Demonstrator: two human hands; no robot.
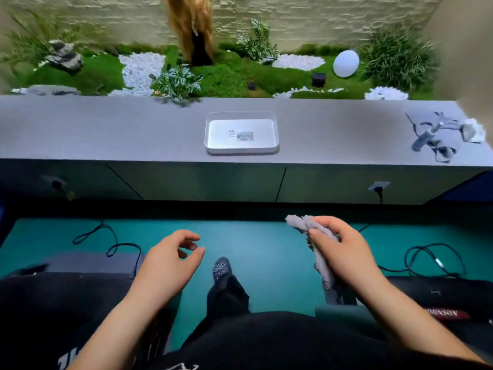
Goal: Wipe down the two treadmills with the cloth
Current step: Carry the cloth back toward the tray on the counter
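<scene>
Bright, even light on the grey counter (106, 129); deep shadow beneath its front edge. Wide-angle bowing at frame edges. Corners blurred, overall focus soft.

My right grip (344, 247) curls round a grey cloth (321, 265), whose ends stick out above and below my fingers. My left grip (170, 260) is loosely curled and holds nothing. Both hang over the green floor (266, 244), between the black left treadmill (61, 300) and the right treadmill (432, 289). Ahead, a white tray (241, 150) sits on the grey surface (106, 129).
</scene>
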